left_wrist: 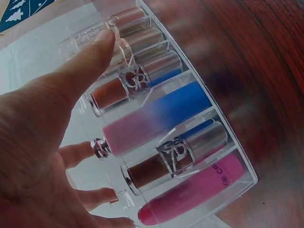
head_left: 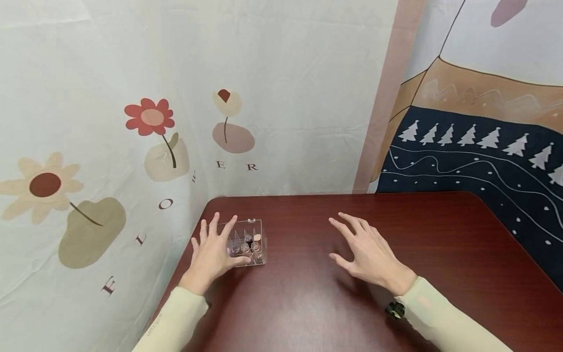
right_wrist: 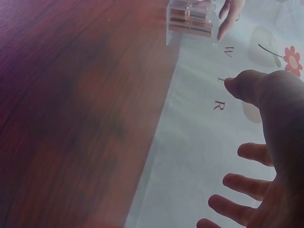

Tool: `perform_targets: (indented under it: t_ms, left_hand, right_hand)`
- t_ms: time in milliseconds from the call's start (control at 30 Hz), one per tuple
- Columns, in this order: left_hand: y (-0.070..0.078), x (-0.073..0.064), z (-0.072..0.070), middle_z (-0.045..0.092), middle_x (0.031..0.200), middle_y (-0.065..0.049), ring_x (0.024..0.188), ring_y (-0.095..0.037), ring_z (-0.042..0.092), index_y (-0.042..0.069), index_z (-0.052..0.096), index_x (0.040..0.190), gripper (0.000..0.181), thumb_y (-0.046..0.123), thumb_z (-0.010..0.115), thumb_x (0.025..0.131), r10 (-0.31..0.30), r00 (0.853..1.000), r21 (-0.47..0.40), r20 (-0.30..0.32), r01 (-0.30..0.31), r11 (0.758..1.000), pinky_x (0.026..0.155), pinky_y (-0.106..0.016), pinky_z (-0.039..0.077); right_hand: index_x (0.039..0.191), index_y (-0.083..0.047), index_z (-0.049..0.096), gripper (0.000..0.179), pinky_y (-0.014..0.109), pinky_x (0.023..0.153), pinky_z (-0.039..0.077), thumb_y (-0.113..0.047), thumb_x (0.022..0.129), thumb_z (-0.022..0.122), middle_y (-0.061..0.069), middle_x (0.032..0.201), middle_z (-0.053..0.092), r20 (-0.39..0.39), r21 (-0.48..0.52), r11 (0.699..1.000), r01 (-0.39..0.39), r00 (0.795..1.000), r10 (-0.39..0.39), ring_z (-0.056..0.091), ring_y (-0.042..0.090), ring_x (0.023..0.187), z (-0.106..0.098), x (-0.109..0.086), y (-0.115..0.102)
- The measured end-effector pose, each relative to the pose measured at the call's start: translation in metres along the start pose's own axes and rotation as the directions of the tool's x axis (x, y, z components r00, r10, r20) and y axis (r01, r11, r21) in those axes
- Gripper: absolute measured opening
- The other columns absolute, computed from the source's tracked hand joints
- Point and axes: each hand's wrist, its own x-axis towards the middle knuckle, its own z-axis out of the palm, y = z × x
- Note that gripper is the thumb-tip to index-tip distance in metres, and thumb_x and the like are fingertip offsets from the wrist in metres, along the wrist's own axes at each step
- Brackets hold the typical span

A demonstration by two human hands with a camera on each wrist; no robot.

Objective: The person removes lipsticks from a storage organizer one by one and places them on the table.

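Observation:
A clear compartment organizer (head_left: 263,239) with small cosmetic tubes stands on the table's left side. My left hand (head_left: 208,256) is over its left part, fingers spread, hiding some compartments. In the left wrist view the thumb (left_wrist: 92,54) overlaps the organizer's near tubes, and the other fingertips show at its far side. Among the upright-slotted tubes are a pink-and-blue one (left_wrist: 156,118), a bright pink one (left_wrist: 194,187) and a clear-capped brown one (left_wrist: 149,173). Well to the right, my right hand (head_left: 371,252) is held above the table, fingers apart, holding nothing.
The dark red wooden table (head_left: 299,303) has rounded far corners. A pale cloth with printed flowers (head_left: 151,117) and letters hangs along the left and back. At the right hangs a dark cloth with white trees (head_left: 466,137). A watch (head_left: 395,309) is on the right wrist.

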Motion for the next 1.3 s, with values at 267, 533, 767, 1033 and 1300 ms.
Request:
perform_targets:
  t_ms: [267,533,767,1033,1300]
  left_hand:
    - [-0.004,0.0,0.004,0.033,0.185,-0.031,0.172,-0.071,0.021,0.027,0.04,0.182,0.129,0.06,0.107,0.077,0.041,0.998,0.017,-0.048,-0.04,0.999,0.115,-0.087,0.053]
    - [-0.005,-0.001,0.006,0.034,0.184,-0.03,0.173,-0.068,0.021,0.03,0.036,0.184,0.129,0.06,0.106,0.079,0.042,0.998,0.029,-0.047,-0.041,0.999,0.114,-0.086,0.055]
    - [-0.005,-0.001,0.006,0.035,0.183,-0.029,0.173,-0.067,0.021,0.03,0.037,0.183,0.128,0.059,0.106,0.079,0.041,0.998,0.033,-0.05,-0.039,0.999,0.114,-0.085,0.055]
    - [-0.005,-0.001,0.006,0.039,0.18,-0.03,0.171,-0.068,0.026,0.028,0.04,0.182,0.128,0.059,0.107,0.078,0.056,0.996,0.049,-0.068,-0.053,0.997,0.11,-0.083,0.058]
    - [-0.003,-0.001,0.007,0.041,0.181,-0.027,0.173,-0.064,0.026,0.031,0.039,0.182,0.129,0.06,0.108,0.077,0.066,0.997,0.049,-0.048,-0.064,0.997,0.108,-0.079,0.061]
  right_hand:
    - [0.171,-0.02,0.058,0.086,0.064,0.105,0.064,-0.048,0.097,0.092,0.016,0.173,0.058,0.017,0.003,0.999,0.033,0.999,-0.033,0.067,0.045,0.145,0.006,0.008,-0.007]
    - [0.171,-0.019,0.058,0.084,0.063,0.106,0.065,-0.046,0.098,0.092,0.016,0.172,0.059,0.026,0.03,0.997,0.072,0.997,-0.073,0.068,0.043,0.146,0.011,0.017,-0.017]
    - [0.17,-0.018,0.059,0.083,0.061,0.105,0.065,-0.047,0.099,0.091,0.016,0.171,0.059,0.036,0.033,0.993,0.116,0.993,-0.117,0.07,0.042,0.143,0.016,0.026,-0.025]
    - [0.171,-0.019,0.058,0.082,0.059,0.105,0.065,-0.046,0.1,0.09,0.016,0.17,0.06,0.05,0.049,0.987,0.153,0.987,-0.155,0.07,0.041,0.142,0.022,0.035,-0.033]
    - [0.173,-0.021,0.056,0.082,0.059,0.107,0.065,-0.047,0.102,0.088,0.015,0.17,0.06,0.078,0.071,0.982,0.174,0.981,-0.18,0.07,0.04,0.143,0.03,0.047,-0.046]
